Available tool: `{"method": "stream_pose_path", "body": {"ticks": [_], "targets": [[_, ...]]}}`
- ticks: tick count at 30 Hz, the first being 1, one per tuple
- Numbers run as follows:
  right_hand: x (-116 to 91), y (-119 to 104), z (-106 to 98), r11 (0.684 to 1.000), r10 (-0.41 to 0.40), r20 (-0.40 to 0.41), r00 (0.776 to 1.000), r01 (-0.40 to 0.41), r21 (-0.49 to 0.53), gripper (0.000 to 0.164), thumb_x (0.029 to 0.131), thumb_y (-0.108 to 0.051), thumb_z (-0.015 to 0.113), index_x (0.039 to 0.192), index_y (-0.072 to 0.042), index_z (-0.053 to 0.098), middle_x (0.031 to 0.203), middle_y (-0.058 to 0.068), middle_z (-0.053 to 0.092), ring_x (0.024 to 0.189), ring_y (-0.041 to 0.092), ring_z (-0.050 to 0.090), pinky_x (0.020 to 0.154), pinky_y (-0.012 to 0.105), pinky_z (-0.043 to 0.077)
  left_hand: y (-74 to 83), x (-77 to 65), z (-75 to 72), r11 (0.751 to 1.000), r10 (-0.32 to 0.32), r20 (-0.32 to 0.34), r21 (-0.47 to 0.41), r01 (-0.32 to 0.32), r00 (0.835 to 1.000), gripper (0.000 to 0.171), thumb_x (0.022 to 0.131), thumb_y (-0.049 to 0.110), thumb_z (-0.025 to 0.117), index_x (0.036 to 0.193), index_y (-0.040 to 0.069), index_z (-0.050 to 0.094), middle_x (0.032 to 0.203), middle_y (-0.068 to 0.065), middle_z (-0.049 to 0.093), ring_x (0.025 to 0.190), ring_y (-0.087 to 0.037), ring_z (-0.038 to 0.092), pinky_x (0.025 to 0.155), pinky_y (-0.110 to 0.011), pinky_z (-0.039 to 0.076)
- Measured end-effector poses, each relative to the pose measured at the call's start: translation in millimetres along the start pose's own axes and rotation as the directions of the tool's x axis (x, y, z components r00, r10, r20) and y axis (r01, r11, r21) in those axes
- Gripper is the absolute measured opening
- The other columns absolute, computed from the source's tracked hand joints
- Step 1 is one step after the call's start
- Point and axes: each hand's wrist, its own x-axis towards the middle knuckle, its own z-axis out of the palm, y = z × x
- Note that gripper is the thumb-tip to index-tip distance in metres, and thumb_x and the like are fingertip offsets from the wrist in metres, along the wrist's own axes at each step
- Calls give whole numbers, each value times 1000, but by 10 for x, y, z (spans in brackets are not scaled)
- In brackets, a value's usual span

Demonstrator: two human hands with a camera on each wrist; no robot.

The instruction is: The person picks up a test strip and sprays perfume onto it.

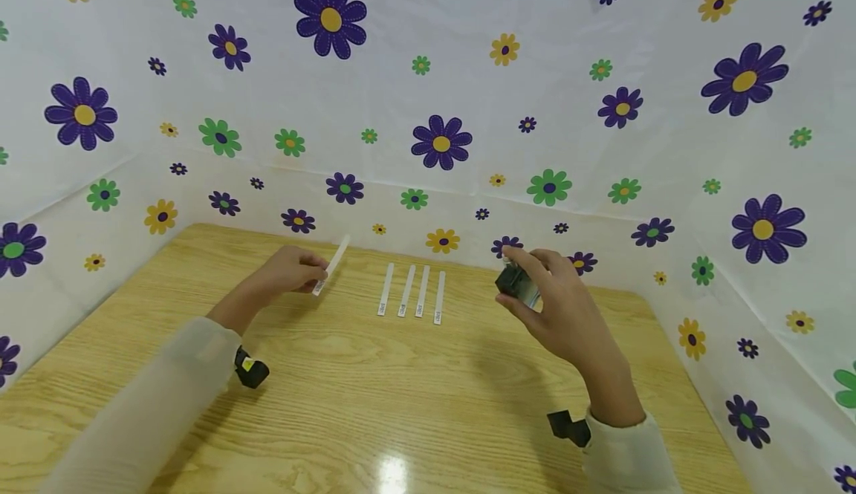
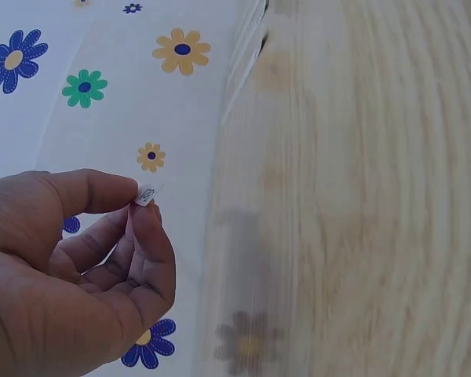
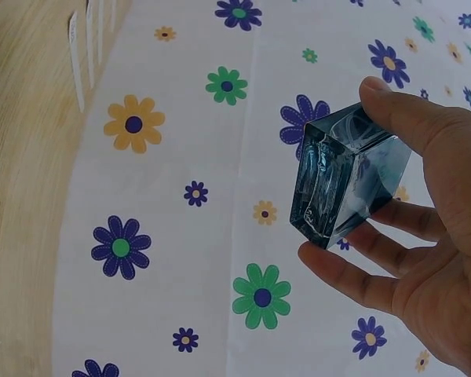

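Between thumb and fingertips, my left hand [image 1: 290, 270] pinches a narrow white paper strip [image 1: 336, 256] near its labelled lower end, above the table's back left. The left wrist view shows that strip [image 2: 146, 195] almost end-on. My right hand [image 1: 562, 312] holds a blue-tinted glass perfume bottle [image 1: 513, 282] in the air at the right. In the right wrist view the thick base of the bottle [image 3: 318, 188] faces the camera, and its top is hidden. Several similar labelled strips [image 1: 404, 292] lie side by side on the table between the hands.
The wooden table [image 1: 374, 397] has a light grain. A white flower-printed sheet [image 1: 374, 100] rises behind the table and along both sides. A small black wrist camera [image 1: 251, 369] sits on the left wrist, another black camera [image 1: 570, 429] on the right.
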Motion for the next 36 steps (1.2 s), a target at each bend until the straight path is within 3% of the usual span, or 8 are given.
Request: {"method": "stream_pose_path", "body": {"ticks": [13, 20, 36], "targets": [[-9, -7, 12, 1000, -11, -6, 1000, 11, 8, 75, 83, -20, 88, 149, -17, 52, 122, 22, 60, 110, 37, 59, 81, 51, 57, 232, -9, 245, 998, 48, 3, -43, -48, 999, 30, 101, 11, 64, 126, -5, 64, 104, -14, 64, 90, -22, 58, 85, -32, 58], [-5, -4, 28, 1000, -20, -15, 1000, 20, 11, 75, 82, -18, 88, 148, -16, 53, 121, 23, 60, 108, 38, 60, 79, 51, 57, 403, -48, 390, 991, 88, 33, -102, -85, 996, 24, 101, 10, 63, 122, -3, 66, 102, -13, 64, 87, -23, 57, 94, -48, 56], [1, -15, 33, 1000, -16, -1, 1000, 16, 4, 74, 83, -20, 88, 148, -17, 53, 121, 22, 60, 108, 37, 60, 80, 51, 57, 876, -212, 756, 967, 232, 123, -137, -215, 965, 21, 101, 11, 65, 119, 0, 68, 103, -14, 68, 86, -23, 62, 91, -50, 57]]}}
